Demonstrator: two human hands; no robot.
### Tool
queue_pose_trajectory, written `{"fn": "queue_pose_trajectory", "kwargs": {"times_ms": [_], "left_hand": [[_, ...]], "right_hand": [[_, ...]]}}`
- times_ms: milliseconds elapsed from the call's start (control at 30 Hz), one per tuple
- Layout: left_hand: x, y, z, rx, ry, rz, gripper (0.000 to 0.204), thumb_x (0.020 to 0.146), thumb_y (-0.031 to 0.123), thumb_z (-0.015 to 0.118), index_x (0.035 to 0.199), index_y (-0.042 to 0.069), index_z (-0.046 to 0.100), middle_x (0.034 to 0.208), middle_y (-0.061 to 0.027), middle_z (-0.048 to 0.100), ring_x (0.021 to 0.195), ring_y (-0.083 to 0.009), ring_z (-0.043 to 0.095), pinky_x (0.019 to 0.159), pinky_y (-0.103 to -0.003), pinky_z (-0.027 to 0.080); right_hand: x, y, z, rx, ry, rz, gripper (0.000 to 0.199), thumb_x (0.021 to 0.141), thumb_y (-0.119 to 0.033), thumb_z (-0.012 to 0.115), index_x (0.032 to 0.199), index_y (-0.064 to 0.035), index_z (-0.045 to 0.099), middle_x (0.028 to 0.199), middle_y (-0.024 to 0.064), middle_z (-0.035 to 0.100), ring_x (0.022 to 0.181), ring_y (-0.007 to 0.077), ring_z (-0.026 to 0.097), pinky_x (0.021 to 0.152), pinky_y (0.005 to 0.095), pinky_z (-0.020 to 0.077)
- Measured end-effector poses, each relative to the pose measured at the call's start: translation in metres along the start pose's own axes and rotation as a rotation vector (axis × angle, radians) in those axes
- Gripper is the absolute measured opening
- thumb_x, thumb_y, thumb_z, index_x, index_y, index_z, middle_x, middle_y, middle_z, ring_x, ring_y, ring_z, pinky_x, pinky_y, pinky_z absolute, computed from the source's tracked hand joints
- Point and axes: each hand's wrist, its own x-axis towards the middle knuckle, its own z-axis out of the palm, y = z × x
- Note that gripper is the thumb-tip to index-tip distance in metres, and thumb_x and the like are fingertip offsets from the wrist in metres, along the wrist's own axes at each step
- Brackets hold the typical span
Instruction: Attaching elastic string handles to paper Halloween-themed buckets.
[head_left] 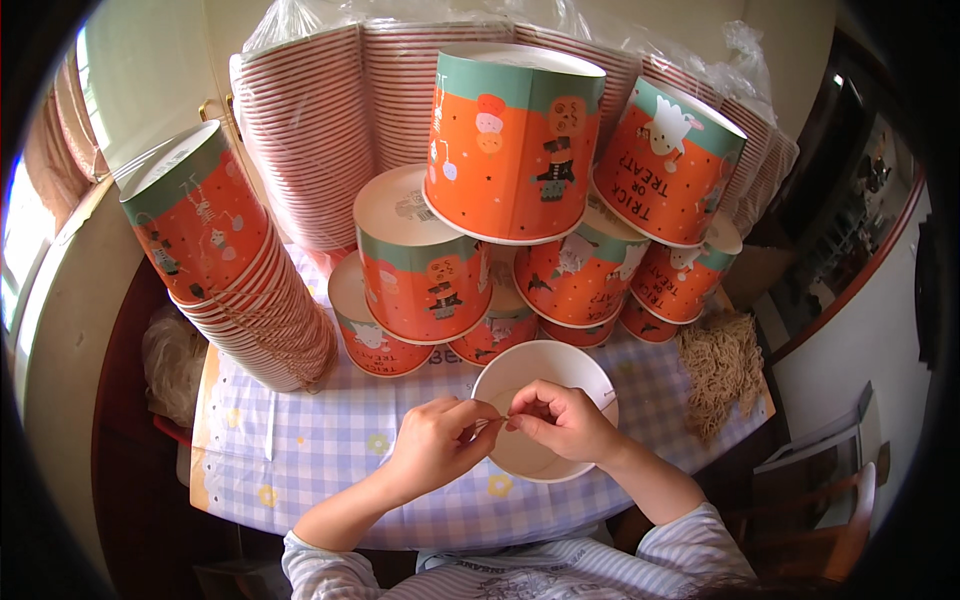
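A white-lined paper bucket (545, 362) stands in front of me with its open mouth up. Above it, my left hand (447, 440) and my right hand (562, 420) meet with fingertips pinched together. A thin cord seems to run between them, though its ends are mostly hidden by the fingers. A fine line curves down inside the bucket. On the bucket's right wall, near my right wrist, a short bit of cord (609, 397) shows. Farther right, a pile of tan cords (722, 375) lies at the table's edge.
Orange and green printed buckets (515, 150) are stacked upside down behind my hands. At the left leans a tall nested stack (250, 330) with cords hanging over it. Plastic-wrapped bucket stacks (305, 140) rise at the back. A checked cloth (340, 470) covers the table.
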Motion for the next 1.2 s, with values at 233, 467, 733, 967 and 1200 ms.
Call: {"fn": "queue_pose_trajectory", "kwargs": {"times_ms": [233, 467, 733, 967, 1200], "left_hand": [[-0.002, -0.003, 0.005, 0.034, 0.036, 0.044, 0.010, 0.072, 0.008, 0.063, 0.082, 0.011, 0.062, 0.056, -0.0024, 0.057, 0.046, -0.0158, 0.055, 0.041, -0.029, 0.043], [-0.002, -0.008, 0.009, 0.068, 0.061, 0.089, 0.011, 0.071, 0.010, 0.065, 0.082, 0.012, 0.064, 0.059, -0.0013, 0.059, 0.046, -0.0157, 0.055, 0.042, -0.028, 0.043], [-0.001, -0.009, 0.004, 0.091, 0.079, 0.053, 0.008, 0.071, 0.011, 0.067, 0.077, 0.009, 0.062, 0.061, -0.0032, 0.060, 0.047, -0.0178, 0.056, 0.043, -0.029, 0.044], [0.002, -0.002, -0.009, -0.191, -0.099, -0.187, 0.015, 0.076, 0.016, 0.065, 0.079, 0.003, 0.058, 0.066, -0.0067, 0.061, 0.055, -0.0143, 0.059, 0.049, -0.027, 0.045], [-0.001, 0.000, -0.013, -0.375, -0.249, -0.343, 0.016, 0.080, 0.015, 0.059, 0.085, 0.000, 0.058, 0.068, -0.0067, 0.061, 0.059, -0.0119, 0.057, 0.053, -0.026, 0.045]], "right_hand": [[-0.001, 0.002, -0.001, 0.011, -0.016, 0.007, 0.011, 0.082, 0.001, 0.051, 0.092, -0.0020, 0.047, 0.083, 0.0034, 0.060, 0.078, 0.0071, 0.058, 0.067, 0.0207, 0.0469], [0.000, -0.001, 0.001, 0.007, -0.032, -0.013, 0.010, 0.082, 0.002, 0.052, 0.090, -0.0015, 0.048, 0.082, 0.0027, 0.059, 0.076, 0.0063, 0.058, 0.066, 0.0201, 0.0464], [0.000, -0.004, 0.001, -0.048, -0.027, 0.020, 0.007, 0.082, -0.003, 0.056, 0.089, -0.0016, 0.055, 0.079, 0.0002, 0.059, 0.072, 0.0051, 0.056, 0.064, 0.0200, 0.0450], [-0.001, -0.003, 0.001, -0.047, 0.013, 0.002, 0.006, 0.083, -0.003, 0.056, 0.088, -0.0013, 0.055, 0.079, 0.0014, 0.060, 0.073, 0.0061, 0.056, 0.065, 0.0214, 0.0457], [-0.003, -0.013, 0.005, -0.304, 0.079, -0.180, 0.006, 0.081, -0.004, 0.057, 0.086, -0.0024, 0.055, 0.077, 0.0042, 0.060, 0.069, 0.0117, 0.058, 0.061, 0.0238, 0.0466]]}}
